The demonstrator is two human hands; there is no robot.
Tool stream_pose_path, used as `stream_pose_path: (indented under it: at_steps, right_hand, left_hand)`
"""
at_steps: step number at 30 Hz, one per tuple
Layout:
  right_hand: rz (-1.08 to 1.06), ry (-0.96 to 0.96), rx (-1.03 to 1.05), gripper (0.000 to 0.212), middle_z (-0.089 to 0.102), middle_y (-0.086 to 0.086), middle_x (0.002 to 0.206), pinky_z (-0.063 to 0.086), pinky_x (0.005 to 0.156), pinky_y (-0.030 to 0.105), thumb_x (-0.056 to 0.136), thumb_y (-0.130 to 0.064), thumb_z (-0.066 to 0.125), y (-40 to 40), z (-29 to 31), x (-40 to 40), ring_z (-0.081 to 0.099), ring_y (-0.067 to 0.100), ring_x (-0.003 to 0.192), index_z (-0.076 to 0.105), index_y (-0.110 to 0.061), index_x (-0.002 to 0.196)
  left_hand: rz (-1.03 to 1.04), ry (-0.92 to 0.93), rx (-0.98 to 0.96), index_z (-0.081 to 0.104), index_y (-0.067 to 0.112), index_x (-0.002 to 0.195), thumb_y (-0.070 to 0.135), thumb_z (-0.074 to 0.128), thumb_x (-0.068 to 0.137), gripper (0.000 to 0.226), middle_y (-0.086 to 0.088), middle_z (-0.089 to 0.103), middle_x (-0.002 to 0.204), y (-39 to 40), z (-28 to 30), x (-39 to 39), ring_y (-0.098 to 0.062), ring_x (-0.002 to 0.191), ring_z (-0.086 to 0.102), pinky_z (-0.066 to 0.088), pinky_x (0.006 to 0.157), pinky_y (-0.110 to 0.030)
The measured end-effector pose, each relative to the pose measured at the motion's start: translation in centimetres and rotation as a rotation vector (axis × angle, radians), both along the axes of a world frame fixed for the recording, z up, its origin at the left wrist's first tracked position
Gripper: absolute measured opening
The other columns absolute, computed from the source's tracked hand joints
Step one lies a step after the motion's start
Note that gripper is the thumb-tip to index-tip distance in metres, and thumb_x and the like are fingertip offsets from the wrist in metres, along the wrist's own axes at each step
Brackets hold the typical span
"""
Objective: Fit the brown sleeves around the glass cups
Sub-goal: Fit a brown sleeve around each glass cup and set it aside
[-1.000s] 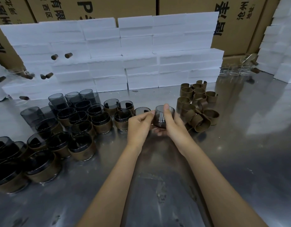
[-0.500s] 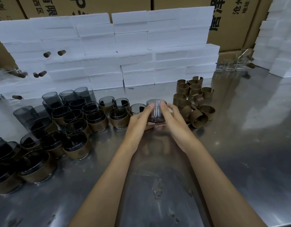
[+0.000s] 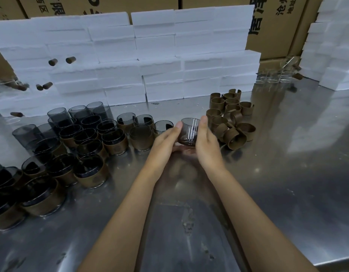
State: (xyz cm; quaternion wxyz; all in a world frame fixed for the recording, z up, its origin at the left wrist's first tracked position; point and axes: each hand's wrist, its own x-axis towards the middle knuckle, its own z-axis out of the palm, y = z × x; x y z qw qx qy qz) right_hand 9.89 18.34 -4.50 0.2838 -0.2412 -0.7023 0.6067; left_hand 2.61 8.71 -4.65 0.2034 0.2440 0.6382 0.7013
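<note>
I hold a bare glass cup (image 3: 189,132) between my left hand (image 3: 165,140) and right hand (image 3: 208,143), sleeves (image 3: 231,118) just right.

Both forearms reach forward, the left hand (image 3: 165,137) and right hand (image 3: 208,143) cupped facing each other.

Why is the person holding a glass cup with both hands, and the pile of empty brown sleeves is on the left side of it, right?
Not quite. The head view shows both hands, left hand and right hand, holding the glass cup, but the pile of empty brown sleeves lies to the right of it. On the left stand the cups that already wear sleeves.
</note>
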Motion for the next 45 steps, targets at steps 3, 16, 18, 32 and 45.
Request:
stream_pose_path:
  at_steps: [3,16,18,32,45]
  right_hand:
    - [-0.092,0.021,-0.068,0.062,0.073,0.015,0.116,0.052,0.101,0.054,0.109,-0.051,0.026,0.3,-0.1,0.1,0.068,0.035,0.112,0.071,-0.009,0.12]
    - [0.259,0.007,-0.121,0.078,0.077,-0.009,0.109,0.057,0.093,0.032,0.066,-0.084,0.066,-0.2,0.1,0.2,0.072,0.004,0.101,0.068,-0.028,0.12]
    - [0.239,0.026,-0.117,0.066,0.078,-0.003,0.104,0.061,0.089,0.039,0.079,-0.078,0.063,-0.2,0.4,0.4,0.076,0.014,0.096,0.071,-0.023,0.115]
    - [0.018,0.03,-0.016,0.061,0.072,0.006,0.123,0.047,0.108,0.047,0.109,-0.052,0.024,0.5,0.0,-0.2,0.064,0.023,0.119,0.069,-0.015,0.126]
    - [0.291,0.199,-0.739,0.043,0.071,0.018,0.123,0.056,0.101,0.044,0.105,-0.042,0.051,1.2,0.1,-0.2,0.071,0.026,0.114,0.062,-0.005,0.122]
  left_hand:
    - [0.119,-0.021,0.021,0.066,-0.001,0.124,0.025,0.059,0.104,0.033,-0.022,0.072,0.12,0.0,-0.4,-0.2,-0.038,0.117,0.068,0.056,0.1,-0.045]
    - [0.001,-0.066,-0.055,0.081,0.036,0.09,0.075,0.042,0.089,0.055,0.003,0.08,0.101,0.5,-0.3,0.1,-0.012,0.101,0.075,0.055,0.087,-0.032]
    - [-0.054,0.001,-0.105,0.079,0.036,0.09,0.083,0.042,0.083,0.06,0.004,0.078,0.097,0.4,-0.1,0.3,-0.008,0.094,0.073,0.054,0.081,-0.026]
    - [0.082,0.027,-0.073,0.067,0.01,0.125,0.058,0.047,0.103,0.056,-0.008,0.076,0.117,0.6,0.0,0.0,-0.025,0.112,0.071,0.055,0.102,-0.049]
    - [0.075,-0.14,0.057,0.07,0.017,0.12,0.02,0.039,0.107,0.034,0.002,0.076,0.12,0.0,0.1,-0.5,-0.011,0.116,0.069,0.051,0.101,-0.027]
